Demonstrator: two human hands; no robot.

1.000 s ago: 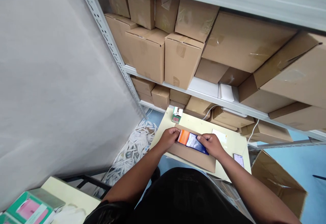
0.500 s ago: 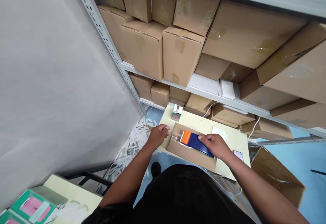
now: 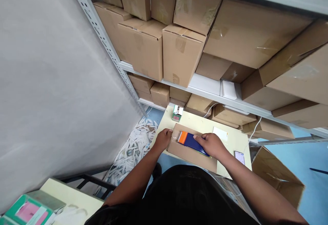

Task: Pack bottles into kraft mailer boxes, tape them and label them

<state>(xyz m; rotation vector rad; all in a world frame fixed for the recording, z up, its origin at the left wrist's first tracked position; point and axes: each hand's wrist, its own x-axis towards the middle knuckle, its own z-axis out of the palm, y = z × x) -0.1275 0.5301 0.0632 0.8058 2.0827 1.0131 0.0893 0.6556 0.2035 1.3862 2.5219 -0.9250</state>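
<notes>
My right hand (image 3: 211, 144) grips a flat blue-and-orange notepad-like item (image 3: 194, 143), thumb on top of its blue part and fingers mostly hidden. White teeth, perhaps a spiral binding, line its orange left end. It is held over a flat brown piece of cardboard (image 3: 188, 155) on the small cream table (image 3: 197, 121). At the cardboard's left edge, my left hand (image 3: 163, 139) is closed, its fingertips curled inward. What it holds, if anything, is hidden. A bit of shiny clear plastic (image 3: 175, 138) shows between my left hand and the orange end.
A green-and-pink box (image 3: 177, 113) stands at the table's back left corner. A white card (image 3: 220, 132) and a phone (image 3: 239, 156) lie to the right. Shelves of cardboard boxes (image 3: 183, 54) rise behind. Paper strips (image 3: 133, 150) litter the floor, left; an open carton (image 3: 278, 177) stands right.
My left hand has moved slightly right and down to the cardboard's left edge. My right hand has shifted a little left with the blue-and-orange item.
</notes>
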